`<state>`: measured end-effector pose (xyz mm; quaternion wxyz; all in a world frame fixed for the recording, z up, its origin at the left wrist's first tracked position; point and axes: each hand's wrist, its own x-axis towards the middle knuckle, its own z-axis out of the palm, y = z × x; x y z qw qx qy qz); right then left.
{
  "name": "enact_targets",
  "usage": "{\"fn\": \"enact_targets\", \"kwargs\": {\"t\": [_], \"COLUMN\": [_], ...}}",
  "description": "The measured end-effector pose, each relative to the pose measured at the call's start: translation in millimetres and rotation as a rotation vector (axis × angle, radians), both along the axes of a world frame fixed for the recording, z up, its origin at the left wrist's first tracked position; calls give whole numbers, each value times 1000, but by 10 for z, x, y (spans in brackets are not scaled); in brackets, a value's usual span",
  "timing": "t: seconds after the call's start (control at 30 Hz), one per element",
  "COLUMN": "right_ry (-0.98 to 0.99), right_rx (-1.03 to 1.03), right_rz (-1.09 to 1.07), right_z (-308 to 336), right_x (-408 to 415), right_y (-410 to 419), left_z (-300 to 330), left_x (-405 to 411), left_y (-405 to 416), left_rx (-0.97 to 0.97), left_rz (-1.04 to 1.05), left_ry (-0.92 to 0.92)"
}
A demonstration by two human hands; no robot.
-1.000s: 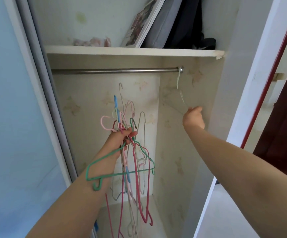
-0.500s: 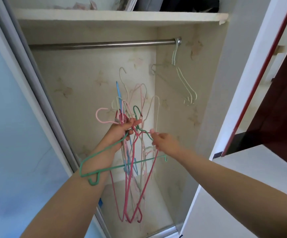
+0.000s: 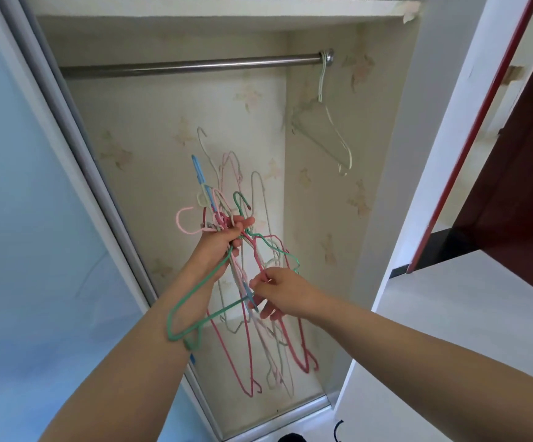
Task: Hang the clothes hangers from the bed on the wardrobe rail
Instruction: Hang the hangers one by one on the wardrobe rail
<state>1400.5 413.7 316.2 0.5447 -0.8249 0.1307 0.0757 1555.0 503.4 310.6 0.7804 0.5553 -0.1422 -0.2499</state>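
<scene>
Hangers everywhere, basically one big tangle of wire ones in the middle of the frame: pink, red, green, blue, white and grey, all knotted into each other. The left hand has its fingers closed tight around the necks of the bunch, just under the hooks, so the hooks stick up above the fist and the bodies dangle down toward the bottom of the wardrobe. A green hanger from the bunch is looped around the left forearm, lower centre-left of the frame.

The right hand is just below and to the right of the left one, in among the dangling wires. Thumb and forefinger are pinched together on one of the pale strands while the other fingers curl loosely underneath, touching the blue and red ones. Can't tell exactly which hanger it has hold of, too much overlap in there.

Up top, the metal rail runs across the wardrobe from upper left to upper right. One pale hanger hangs from it at the far right end, right up against the side wall, tilted at an angle. The rest of the rail is bare. A white shelf sits just above the rail, and a sliding door fills the left side of the frame.
</scene>
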Motion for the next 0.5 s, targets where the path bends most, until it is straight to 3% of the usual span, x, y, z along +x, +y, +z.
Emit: {"fn": "enact_targets", "kwargs": {"t": [0.07,0.13,0.2,0.33,0.43,0.5], "right_ry": [-42,-142,-215,-244,-242,-260], "right_rx": [-230,-438,-455,-675,-618,-533], "right_rz": [18,-120,-275,-129,-71,-152], "right_z": [-64,-133,-193,-279,-243,-185], "right_x": [13,74,144,297,297,222], "right_y": [-73,-217,-448,-867,-875,-771], "left_z": [-4,25,79,221,301,316], "left_x": [-57,-143,-237,-395,-464,-475], "left_y": [46,85,118,165,194,211], "left_rx": [2,15,25,51,65,64], "left_rz": [-46,-100,-170,-284,-301,-284], "left_ry": [25,19,-1,-44,-70,-85]}}
